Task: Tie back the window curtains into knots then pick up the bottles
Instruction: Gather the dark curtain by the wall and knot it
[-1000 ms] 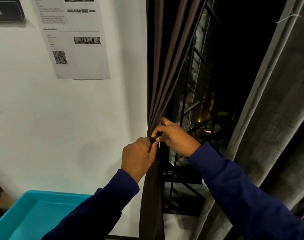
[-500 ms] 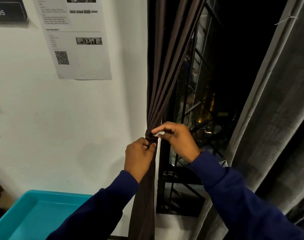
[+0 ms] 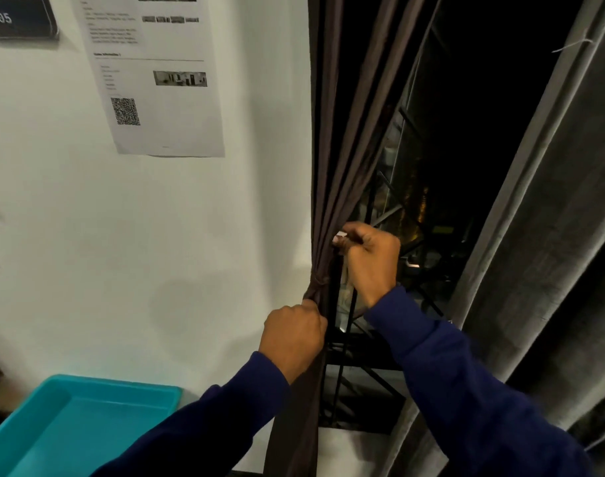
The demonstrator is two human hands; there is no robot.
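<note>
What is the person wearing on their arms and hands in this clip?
Both arms are in long dark navy-blue sleeves of soft plain fabric, reaching to the wrists. The left hand and right hand are bare: no gloves, rings, watch or markings show.

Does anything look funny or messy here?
A little. The paper notice on the wall hangs crooked, and a loose thread sticks out from the grey curtain. Nothing looks spilled or broken.

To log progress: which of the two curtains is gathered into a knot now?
The dark brown curtain beside the white wall, gripped by both hands; the grey curtain hangs loose.
</note>
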